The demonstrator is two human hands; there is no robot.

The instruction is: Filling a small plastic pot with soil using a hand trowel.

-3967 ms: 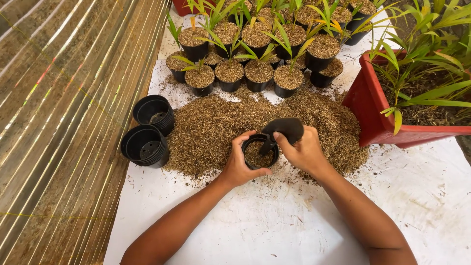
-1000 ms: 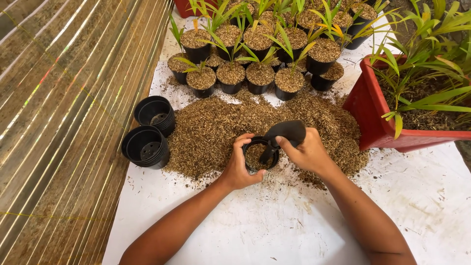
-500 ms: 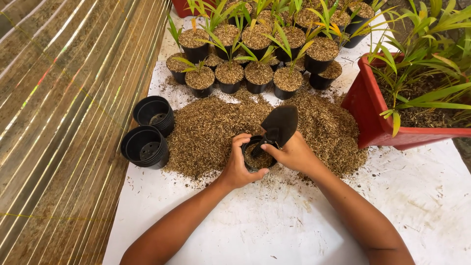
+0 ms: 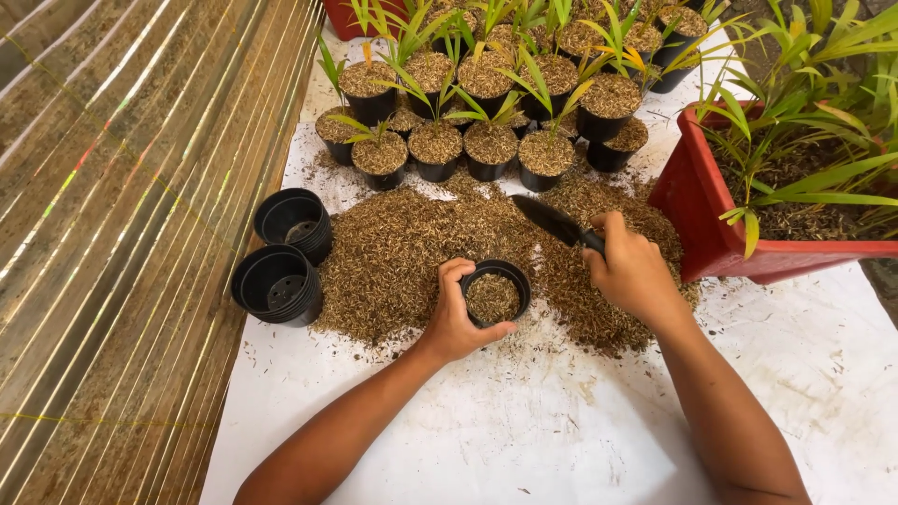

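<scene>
My left hand [image 4: 454, 318] is wrapped around a small black pot [image 4: 496, 295] that is partly filled with brown husk mix. The pot stands at the near edge of a wide heap of the same mix [image 4: 412, 248] on a white sheet. My right hand [image 4: 631, 271] grips the handle of a black trowel [image 4: 554, 223], whose blade lies low over the heap, pointing left and away, to the right of and beyond the pot.
Two stacks of empty black pots [image 4: 281, 281] sit left of the heap. Several filled pots with green seedlings [image 4: 486, 150] stand behind it. A red planter with grassy seedlings [image 4: 711, 215] is at the right. A striped slatted surface [image 4: 122, 234] borders the sheet's left.
My right hand has lifted the trowel out of the pot and swung it right and back onto the heap. My left hand and the pot have stayed in place.
</scene>
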